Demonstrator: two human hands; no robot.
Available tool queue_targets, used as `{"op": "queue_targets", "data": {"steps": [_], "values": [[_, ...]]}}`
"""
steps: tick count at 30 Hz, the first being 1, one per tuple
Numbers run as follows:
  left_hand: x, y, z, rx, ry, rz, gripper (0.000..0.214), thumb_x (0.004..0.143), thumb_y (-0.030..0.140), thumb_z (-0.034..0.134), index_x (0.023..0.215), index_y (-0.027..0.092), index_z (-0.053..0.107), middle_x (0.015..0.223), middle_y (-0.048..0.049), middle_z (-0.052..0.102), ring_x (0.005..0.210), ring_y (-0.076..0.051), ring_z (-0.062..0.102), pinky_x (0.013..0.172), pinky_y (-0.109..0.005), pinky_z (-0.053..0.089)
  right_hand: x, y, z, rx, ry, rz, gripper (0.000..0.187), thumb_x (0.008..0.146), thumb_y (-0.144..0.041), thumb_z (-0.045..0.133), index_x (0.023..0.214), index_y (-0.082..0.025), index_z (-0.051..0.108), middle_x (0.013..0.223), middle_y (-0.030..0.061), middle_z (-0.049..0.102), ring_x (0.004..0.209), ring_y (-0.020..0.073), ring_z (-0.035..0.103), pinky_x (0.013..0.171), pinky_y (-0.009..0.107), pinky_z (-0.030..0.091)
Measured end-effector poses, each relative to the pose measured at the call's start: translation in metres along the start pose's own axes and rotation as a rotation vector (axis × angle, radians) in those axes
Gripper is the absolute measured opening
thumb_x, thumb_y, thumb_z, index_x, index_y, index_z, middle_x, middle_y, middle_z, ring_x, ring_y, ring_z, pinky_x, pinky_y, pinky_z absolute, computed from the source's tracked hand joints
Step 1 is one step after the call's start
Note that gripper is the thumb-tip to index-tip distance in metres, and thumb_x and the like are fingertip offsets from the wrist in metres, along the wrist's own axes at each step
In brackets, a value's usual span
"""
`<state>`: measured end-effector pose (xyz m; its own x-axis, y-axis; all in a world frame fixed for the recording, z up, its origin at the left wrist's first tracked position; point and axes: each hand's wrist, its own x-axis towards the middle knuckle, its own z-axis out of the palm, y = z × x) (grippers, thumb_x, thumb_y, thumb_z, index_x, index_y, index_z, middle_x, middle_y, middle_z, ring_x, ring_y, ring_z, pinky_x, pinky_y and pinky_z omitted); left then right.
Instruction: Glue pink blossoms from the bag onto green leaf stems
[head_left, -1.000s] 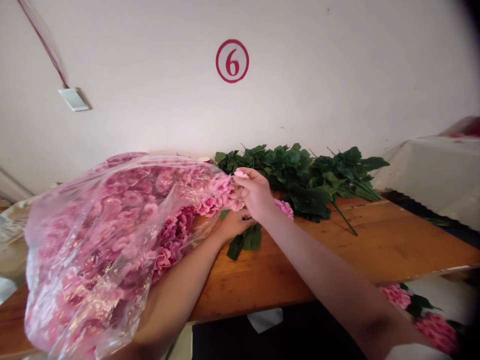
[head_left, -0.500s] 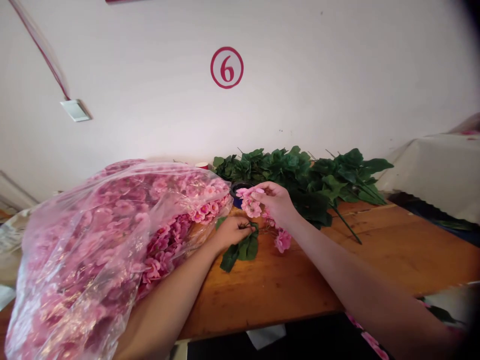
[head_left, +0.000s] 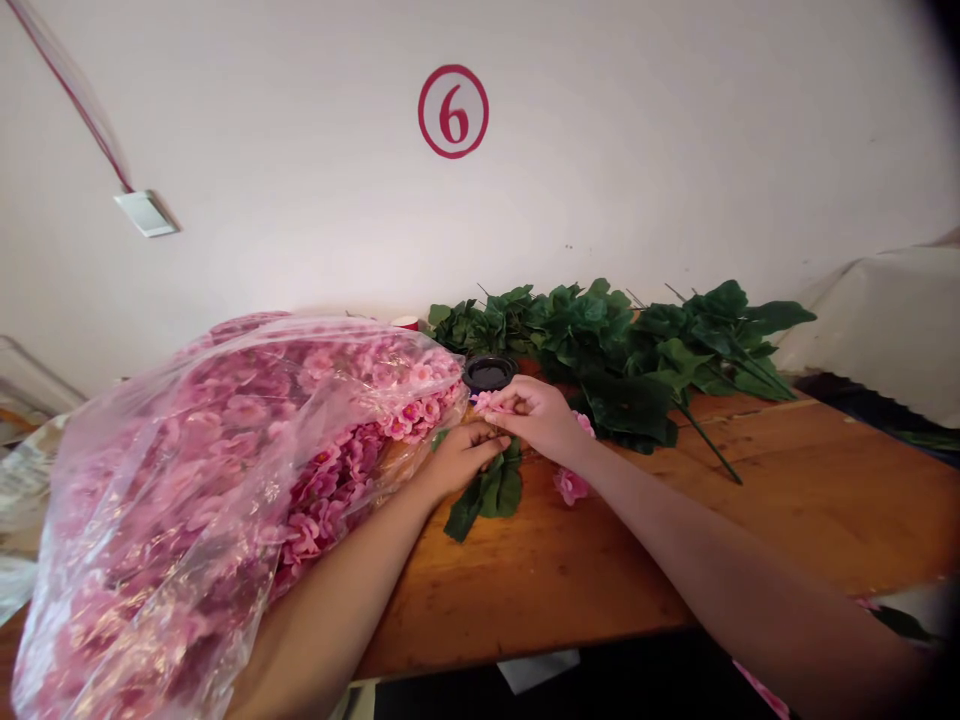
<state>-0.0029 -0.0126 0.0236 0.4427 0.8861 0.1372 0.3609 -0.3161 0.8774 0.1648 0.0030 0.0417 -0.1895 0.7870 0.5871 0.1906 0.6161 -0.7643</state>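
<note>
My left hand [head_left: 466, 456] is closed on a sprig of green artificial leaves [head_left: 495, 488], which hangs below its fingers over the wooden table. Just above and to the right, my right hand [head_left: 538, 410] pinches a pink artificial flower [head_left: 493, 402]; its fingertips are close to those of the left hand. Whether the flower touches the sprig's stem cannot be made out. Another pink blossom [head_left: 572, 487] shows beneath the right wrist. Right behind the hands stands a small round black dish [head_left: 490, 373].
On the left, a large clear plastic bag [head_left: 172, 480] bulges with pink flowers. Green leaf stems [head_left: 600, 340] lie heaped along the back of the wooden table [head_left: 570, 590]. A red-rimmed round item [head_left: 406, 323] sits by the wall. Pale cloth [head_left: 877, 320] covers something at the right.
My right hand has come down and slightly left, bringing the pink flower to the left hand's fingertips. The black dish is now uncovered. The camera view has shifted slightly.
</note>
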Motion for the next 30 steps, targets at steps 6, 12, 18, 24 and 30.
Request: {"op": "queue_targets", "data": {"steps": [6, 12, 18, 24, 30], "values": [[0.0, -0.003, 0.003, -0.051, 0.029, 0.015, 0.04, 0.089, 0.052, 0.046, 0.074, 0.015, 0.051, 0.057, 0.0025, 0.049, 0.053, -0.01, 0.043, 0.052, -0.023, 0.032, -0.002, -0.004, 0.0, -0.036, -0.041, -0.103, 0.008, 0.078, -0.026, 0.067, 0.086, -0.023, 0.067, 0.084, 0.0019, 0.054, 0.076, 0.0158, 0.055, 0.067, 0.03, 0.048], [0.005, -0.007, 0.004, -0.246, 0.089, 0.047, 0.04, 0.09, 0.055, 0.042, 0.081, 0.016, 0.047, 0.055, 0.0044, 0.048, 0.048, -0.009, 0.043, 0.051, -0.022, 0.034, -0.01, -0.017, 0.001, -0.261, 0.156, -0.183, 0.041, 0.076, -0.026, 0.069, 0.114, -0.023, 0.055, 0.11, 0.0086, 0.052, 0.097, 0.0216, 0.055, 0.083, 0.035, 0.047], [0.007, -0.007, 0.003, -0.255, 0.159, 0.064, 0.038, 0.092, 0.052, 0.041, 0.077, 0.017, 0.044, 0.053, 0.0044, 0.049, 0.047, -0.009, 0.042, 0.05, -0.022, 0.032, -0.012, -0.013, 0.004, -0.436, 0.166, 0.035, 0.037, 0.076, -0.05, 0.067, 0.1, -0.023, 0.057, 0.085, 0.0032, 0.059, 0.07, 0.0182, 0.055, 0.06, 0.03, 0.041], [-0.001, -0.002, 0.007, -0.069, 0.218, 0.158, 0.034, 0.093, 0.041, 0.038, 0.07, 0.017, 0.046, 0.056, 0.0021, 0.05, 0.055, -0.011, 0.046, 0.058, -0.024, 0.037, -0.009, -0.005, 0.006, -0.57, -0.037, -0.015, 0.026, 0.082, -0.046, 0.06, 0.074, -0.021, 0.064, 0.079, 0.0064, 0.065, 0.073, 0.0217, 0.057, 0.063, 0.033, 0.04], [-0.003, -0.011, 0.009, 0.13, 0.194, 0.193, 0.025, 0.082, 0.021, 0.043, 0.058, 0.017, 0.048, 0.06, -0.002, 0.056, 0.064, -0.015, 0.051, 0.066, -0.026, 0.04, -0.004, 0.0, 0.01, -0.233, -0.075, -0.171, 0.022, 0.075, -0.027, 0.068, 0.096, -0.023, 0.066, 0.105, 0.0089, 0.065, 0.097, 0.027, 0.058, 0.088, 0.042, 0.044]]}}
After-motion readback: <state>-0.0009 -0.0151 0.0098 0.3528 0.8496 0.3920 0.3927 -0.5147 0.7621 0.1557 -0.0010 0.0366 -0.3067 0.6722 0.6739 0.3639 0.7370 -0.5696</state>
